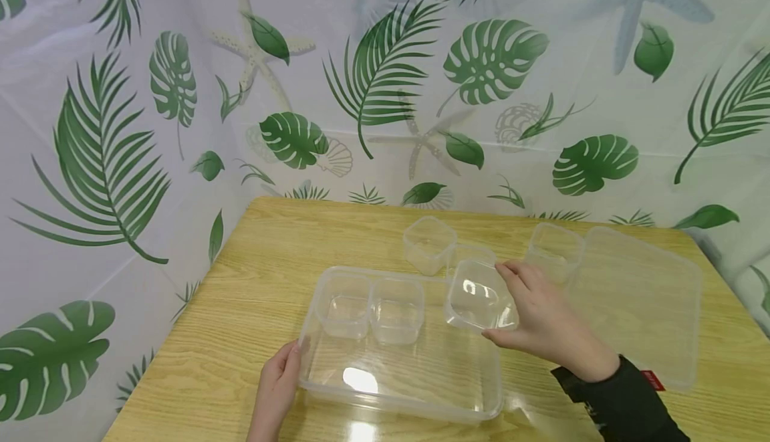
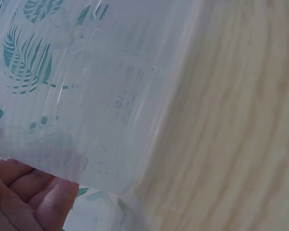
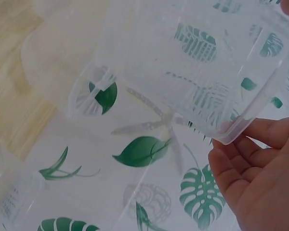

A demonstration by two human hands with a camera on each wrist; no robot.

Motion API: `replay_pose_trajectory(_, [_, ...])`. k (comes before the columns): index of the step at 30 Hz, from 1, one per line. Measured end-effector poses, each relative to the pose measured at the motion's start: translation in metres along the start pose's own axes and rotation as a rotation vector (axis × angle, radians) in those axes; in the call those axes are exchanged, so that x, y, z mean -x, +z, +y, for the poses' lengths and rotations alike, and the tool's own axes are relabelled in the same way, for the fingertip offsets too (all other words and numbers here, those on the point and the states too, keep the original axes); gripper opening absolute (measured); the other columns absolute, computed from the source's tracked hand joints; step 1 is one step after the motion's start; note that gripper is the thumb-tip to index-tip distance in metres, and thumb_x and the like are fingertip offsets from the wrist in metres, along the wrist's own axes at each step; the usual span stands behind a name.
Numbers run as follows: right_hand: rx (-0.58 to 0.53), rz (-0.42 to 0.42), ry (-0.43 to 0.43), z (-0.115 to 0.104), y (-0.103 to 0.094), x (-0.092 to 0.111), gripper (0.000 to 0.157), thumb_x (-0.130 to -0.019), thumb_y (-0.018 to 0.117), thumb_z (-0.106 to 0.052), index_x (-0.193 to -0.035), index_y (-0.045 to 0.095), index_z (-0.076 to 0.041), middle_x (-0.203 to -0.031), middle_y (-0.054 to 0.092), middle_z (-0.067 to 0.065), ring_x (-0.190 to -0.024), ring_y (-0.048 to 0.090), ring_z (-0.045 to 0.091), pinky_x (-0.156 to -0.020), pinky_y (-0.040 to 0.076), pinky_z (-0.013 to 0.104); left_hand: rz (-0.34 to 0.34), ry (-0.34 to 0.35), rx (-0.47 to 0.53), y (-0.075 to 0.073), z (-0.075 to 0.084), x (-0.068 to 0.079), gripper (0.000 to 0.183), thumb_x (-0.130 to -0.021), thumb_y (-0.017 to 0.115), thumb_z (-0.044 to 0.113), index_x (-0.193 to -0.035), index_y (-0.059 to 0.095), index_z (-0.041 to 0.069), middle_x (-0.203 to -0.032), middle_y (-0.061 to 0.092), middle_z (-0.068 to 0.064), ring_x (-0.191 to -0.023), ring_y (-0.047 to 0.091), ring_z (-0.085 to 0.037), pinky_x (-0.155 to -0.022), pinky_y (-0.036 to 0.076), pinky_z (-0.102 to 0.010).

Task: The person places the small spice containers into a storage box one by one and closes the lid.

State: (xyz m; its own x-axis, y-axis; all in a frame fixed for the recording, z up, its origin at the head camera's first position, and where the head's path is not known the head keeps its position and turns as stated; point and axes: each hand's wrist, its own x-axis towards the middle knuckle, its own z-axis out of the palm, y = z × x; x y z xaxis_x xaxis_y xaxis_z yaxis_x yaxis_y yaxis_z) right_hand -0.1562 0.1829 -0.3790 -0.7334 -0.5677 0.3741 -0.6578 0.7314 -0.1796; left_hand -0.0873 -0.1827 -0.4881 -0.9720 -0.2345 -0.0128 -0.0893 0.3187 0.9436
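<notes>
A large clear plastic container (image 1: 421, 378) sits at the front of the table, two small clear boxes (image 1: 344, 325) side by side in its back left part. My left hand (image 1: 278, 385) grips its left rim; the left wrist view has the curled fingers (image 2: 58, 204) at the clear wall. Between the thumb and fingers of my right hand (image 1: 547, 318) is another small clear box (image 1: 475, 295), tilted over the large container's right side. Seen in the right wrist view, the fingers (image 3: 231, 178) hold this box by its edge.
Behind the large container stand more small clear boxes (image 1: 428, 245), one partly hidden by the held box. Another small box (image 1: 556, 245) is at the back right, beside a large flat clear lid (image 1: 637, 315). A leaf-patterned cloth (image 1: 385, 161) hangs along the table's far edge.
</notes>
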Motion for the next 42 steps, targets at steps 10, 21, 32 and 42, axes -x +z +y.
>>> replay_pose_trajectory(10, [-0.071, -0.146, 0.01, -0.006, 0.024, 0.0, 0.088, -0.068, 0.072, -0.045, -0.127, 0.036, 0.009, -0.12, 0.04, 0.023, -0.11, 0.039, 0.034, -0.086, 0.039, 0.044, 0.0, 0.007, -0.007, 0.0, 0.001, 0.0, 0.036, -0.096, 0.037, 0.017, -0.113, 0.054, -0.009, -0.107, 0.057, -0.022, -0.097, 0.055, -0.031, -0.081, 0.045, -0.041])
replay_pose_trajectory(21, [-0.107, -0.189, -0.02, -0.003, 0.05, 0.006, 0.085, -0.068, 0.072, -0.042, -0.125, 0.039, 0.011, -0.119, 0.042, 0.022, -0.107, 0.042, 0.034, -0.083, 0.041, 0.042, -0.008, -0.025, 0.008, 0.001, 0.002, 0.001, 0.038, -0.096, 0.036, 0.02, -0.115, 0.052, -0.009, -0.111, 0.055, -0.023, -0.1, 0.054, -0.032, -0.082, 0.045, -0.042])
replay_pose_trajectory(32, [-0.078, -0.193, -0.033, 0.002, 0.064, 0.011, 0.086, -0.066, 0.073, -0.044, -0.124, 0.041, 0.011, -0.119, 0.044, 0.022, -0.107, 0.044, 0.032, -0.084, 0.041, 0.042, 0.008, -0.001, 0.002, 0.002, 0.0, 0.0, 0.036, -0.096, 0.036, 0.018, -0.112, 0.054, -0.009, -0.107, 0.057, -0.022, -0.095, 0.056, -0.03, -0.08, 0.046, -0.041])
replay_pose_trajectory(42, [-0.069, -0.211, -0.047, 0.004, 0.067, 0.008, 0.083, -0.069, 0.072, -0.042, -0.124, 0.041, 0.012, -0.119, 0.044, 0.024, -0.108, 0.043, 0.034, -0.085, 0.04, 0.043, 0.009, -0.009, 0.003, 0.001, 0.0, 0.001, 0.036, -0.096, 0.036, 0.018, -0.113, 0.054, -0.008, -0.107, 0.058, -0.022, -0.094, 0.056, -0.03, -0.079, 0.046, -0.041])
